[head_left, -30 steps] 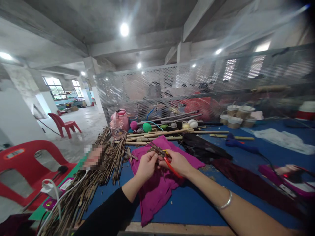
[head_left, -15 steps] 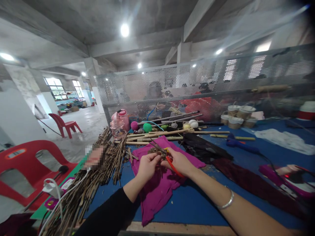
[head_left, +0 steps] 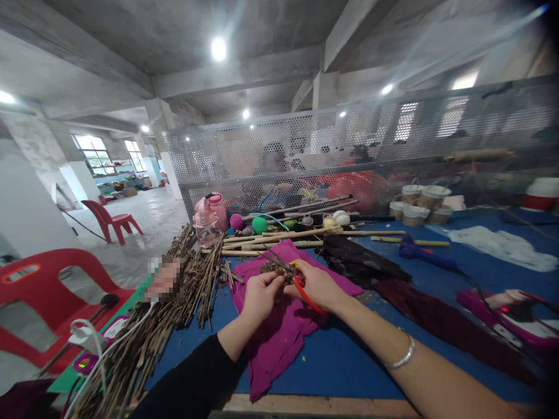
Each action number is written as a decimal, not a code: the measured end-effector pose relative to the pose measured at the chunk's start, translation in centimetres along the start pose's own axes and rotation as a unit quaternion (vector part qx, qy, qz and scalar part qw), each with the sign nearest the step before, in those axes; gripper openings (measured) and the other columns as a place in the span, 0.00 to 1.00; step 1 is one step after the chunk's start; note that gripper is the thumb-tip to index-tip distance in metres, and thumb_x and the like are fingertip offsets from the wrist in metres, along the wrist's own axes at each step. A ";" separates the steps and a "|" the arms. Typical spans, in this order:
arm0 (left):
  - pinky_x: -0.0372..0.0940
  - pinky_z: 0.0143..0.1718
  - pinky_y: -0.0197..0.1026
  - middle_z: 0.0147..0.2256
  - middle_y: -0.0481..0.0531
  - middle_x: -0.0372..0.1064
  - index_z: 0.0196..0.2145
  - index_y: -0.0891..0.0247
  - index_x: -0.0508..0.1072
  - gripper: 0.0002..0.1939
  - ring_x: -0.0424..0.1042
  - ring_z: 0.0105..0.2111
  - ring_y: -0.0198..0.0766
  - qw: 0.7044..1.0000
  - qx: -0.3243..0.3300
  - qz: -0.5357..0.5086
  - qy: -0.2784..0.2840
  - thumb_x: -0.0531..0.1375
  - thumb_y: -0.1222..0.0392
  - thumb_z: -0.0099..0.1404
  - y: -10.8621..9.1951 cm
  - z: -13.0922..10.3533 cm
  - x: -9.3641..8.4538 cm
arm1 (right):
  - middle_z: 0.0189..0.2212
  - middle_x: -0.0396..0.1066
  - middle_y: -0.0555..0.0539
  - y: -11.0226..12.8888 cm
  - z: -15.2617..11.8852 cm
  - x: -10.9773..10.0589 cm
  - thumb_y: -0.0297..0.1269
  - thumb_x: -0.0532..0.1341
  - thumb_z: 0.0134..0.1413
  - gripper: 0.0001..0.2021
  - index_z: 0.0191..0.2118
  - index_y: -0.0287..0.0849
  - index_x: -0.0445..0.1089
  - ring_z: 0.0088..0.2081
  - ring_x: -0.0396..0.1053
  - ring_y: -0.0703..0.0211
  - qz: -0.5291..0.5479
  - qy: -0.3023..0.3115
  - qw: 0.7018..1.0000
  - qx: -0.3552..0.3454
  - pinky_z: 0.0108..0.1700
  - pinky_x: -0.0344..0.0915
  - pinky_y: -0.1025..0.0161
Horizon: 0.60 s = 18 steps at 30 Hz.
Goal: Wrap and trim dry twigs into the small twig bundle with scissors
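Over a magenta cloth (head_left: 279,343) on the blue table, my two hands meet close together. My right hand (head_left: 317,285) is closed around scissors (head_left: 308,297) with red and yellow handles; their dark blades point away to the upper left. Fingertips of my left hand (head_left: 262,291) pinch a small brown, twiggy bundle (head_left: 273,267) beside the blades. What exactly the bundle is made of is too small to tell, and part of it is hidden behind my fingers.
Thin brown sticks (head_left: 174,314) are heaped at left. Beyond the cloth lie long bamboo poles (head_left: 279,237) and yarn balls (head_left: 259,225). A black cloth (head_left: 362,259), a blue glue gun (head_left: 425,256) and small wrapped pots (head_left: 414,215) are rightward. A perforated metal screen (head_left: 244,157) stands behind.
The view has shifted slightly, so things sit a little further left. Both hands keep nearly the same pose at the bundle, with the scissors still in my right hand.
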State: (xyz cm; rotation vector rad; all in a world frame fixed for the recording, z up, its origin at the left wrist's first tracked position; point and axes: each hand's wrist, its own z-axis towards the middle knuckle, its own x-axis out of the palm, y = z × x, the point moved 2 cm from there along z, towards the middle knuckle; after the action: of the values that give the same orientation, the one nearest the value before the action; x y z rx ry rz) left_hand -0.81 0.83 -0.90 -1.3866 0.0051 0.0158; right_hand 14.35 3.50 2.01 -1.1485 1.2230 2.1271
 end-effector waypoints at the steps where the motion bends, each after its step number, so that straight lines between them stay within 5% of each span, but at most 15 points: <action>1: 0.57 0.20 0.33 0.22 0.50 0.69 0.35 0.69 0.76 0.18 0.61 0.19 0.30 1.000 0.006 0.003 0.003 0.59 0.51 0.53 -0.1 0.0 0.0 | 0.28 0.68 0.49 0.0 0.0 0.0 0.51 0.61 0.41 0.21 0.38 0.43 0.62 0.28 0.64 0.62 -0.005 0.002 1.000 0.008 0.27 0.50 0.68; 11: 0.57 0.19 0.32 0.25 0.52 0.70 0.39 0.68 0.74 0.21 0.62 0.18 0.29 0.999 -0.033 -0.040 -0.017 0.60 0.51 0.52 0.3 0.2 -0.1 | 0.28 0.71 0.48 -0.5 0.3 0.3 0.52 0.59 0.44 0.18 0.35 0.44 0.67 0.28 0.67 0.60 0.001 -0.002 1.000 0.031 0.26 0.52 0.68; 18: 0.56 0.16 0.30 0.23 0.50 0.68 0.33 0.69 0.73 0.17 0.61 0.17 0.27 0.997 -0.047 -0.065 -0.022 0.61 0.51 0.50 -1.0 -0.1 0.2 | 0.32 0.71 0.47 -0.6 0.2 0.3 0.51 0.60 0.42 0.21 0.42 0.44 0.64 0.33 0.68 0.56 0.009 0.010 0.999 0.030 0.29 0.55 0.67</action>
State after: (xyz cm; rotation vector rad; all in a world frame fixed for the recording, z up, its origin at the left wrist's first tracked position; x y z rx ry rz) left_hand -0.64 0.52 0.11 -1.4782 -0.1241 -0.0615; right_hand 14.48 3.98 1.52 -1.1403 1.3000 2.0822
